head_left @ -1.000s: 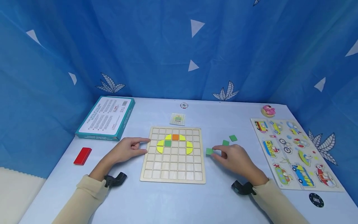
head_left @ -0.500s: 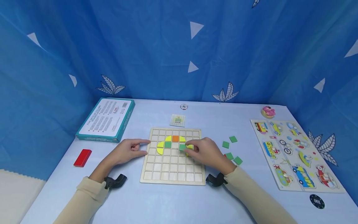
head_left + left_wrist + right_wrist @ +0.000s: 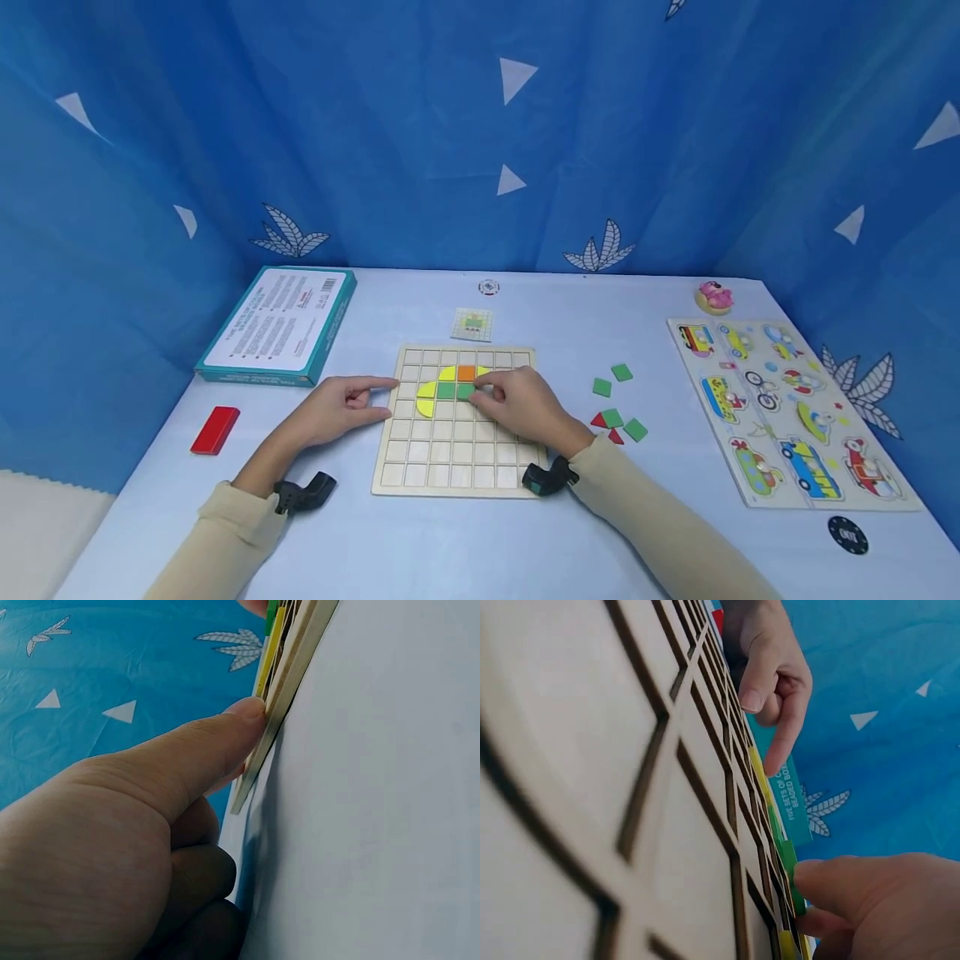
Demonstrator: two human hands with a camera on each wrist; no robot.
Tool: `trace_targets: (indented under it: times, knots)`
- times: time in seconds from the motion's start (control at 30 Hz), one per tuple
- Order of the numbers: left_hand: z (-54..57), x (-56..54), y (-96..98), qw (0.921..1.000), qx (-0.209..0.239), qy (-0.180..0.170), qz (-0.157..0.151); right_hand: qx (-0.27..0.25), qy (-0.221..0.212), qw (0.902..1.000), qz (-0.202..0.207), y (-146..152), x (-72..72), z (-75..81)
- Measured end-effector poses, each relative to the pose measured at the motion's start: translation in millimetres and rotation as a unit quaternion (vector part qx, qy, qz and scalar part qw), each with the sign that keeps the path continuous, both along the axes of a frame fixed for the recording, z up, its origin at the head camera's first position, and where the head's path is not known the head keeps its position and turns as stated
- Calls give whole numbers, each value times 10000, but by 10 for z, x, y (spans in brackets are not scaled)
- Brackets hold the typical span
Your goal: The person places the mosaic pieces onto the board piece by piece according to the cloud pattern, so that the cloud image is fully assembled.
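A wooden grid board point(image 3: 439, 452) lies on the table with an orange square tile point(image 3: 466, 372), yellow curved tiles point(image 3: 426, 407) and a green square tile point(image 3: 446, 390) set in its cells. Thumb and forefinger of my right hand point(image 3: 525, 407) pinch another green tile point(image 3: 464, 392), which sits at the cell just right of the first green one and below the orange. That hand covers the yellow tiles on the board's right side. My left hand point(image 3: 330, 412) touches the board's left edge with its outstretched forefinger and thumb; in the left wrist view its thumb point(image 3: 244, 720) meets the edge.
Right of the board lie several loose green tiles point(image 3: 621, 372) and red triangles point(image 3: 616, 437). A small pattern card point(image 3: 472, 324) is behind it. Around stand a teal box point(image 3: 277, 325), a red block point(image 3: 215, 430), a vehicle puzzle point(image 3: 795, 417), a black chip point(image 3: 848, 535) and a pink toy point(image 3: 715, 297).
My right hand has carried the green tile leftward from beside the board to the cell under the orange tile. Loose green tiles and red triangles have come into sight. The left hand stays put.
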State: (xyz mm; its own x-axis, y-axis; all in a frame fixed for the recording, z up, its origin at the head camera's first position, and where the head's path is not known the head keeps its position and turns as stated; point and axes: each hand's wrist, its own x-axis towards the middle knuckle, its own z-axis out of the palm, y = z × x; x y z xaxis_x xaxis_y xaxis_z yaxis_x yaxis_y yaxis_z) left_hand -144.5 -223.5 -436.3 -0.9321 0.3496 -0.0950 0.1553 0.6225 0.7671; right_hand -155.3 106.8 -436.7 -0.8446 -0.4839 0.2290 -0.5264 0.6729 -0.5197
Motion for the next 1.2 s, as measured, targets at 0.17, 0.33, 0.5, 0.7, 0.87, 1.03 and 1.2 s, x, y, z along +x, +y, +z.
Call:
trace_targets:
  times: [0.17,0.33,0.5,0.7,0.87,1.03,1.2]
  knots:
    - [5,3,2,10000,-16,-19,19,49,285,9995,-103,-9,21,-15]
    - [-3,-3,3,10000,26,73,22,95,437,9989,-162,-5,25,-26]
    - [-11,-2,4,10000,12,58,11,38,397,9989,-250,-7,41,-31]
    - [10,3,0,10000,-7,25,4,-10,514,9983,-278,-31,52,-38]
    - [26,8,-24,10000,-12,25,60,-96,570,9978,-317,-67,43,-30]
    - [2,17,-26,9999,5,-25,112,-485,358,9976,-353,-10,66,-1]
    - [9,0,-8,10000,69,-4,-29,-714,69,9950,-701,219,193,129]
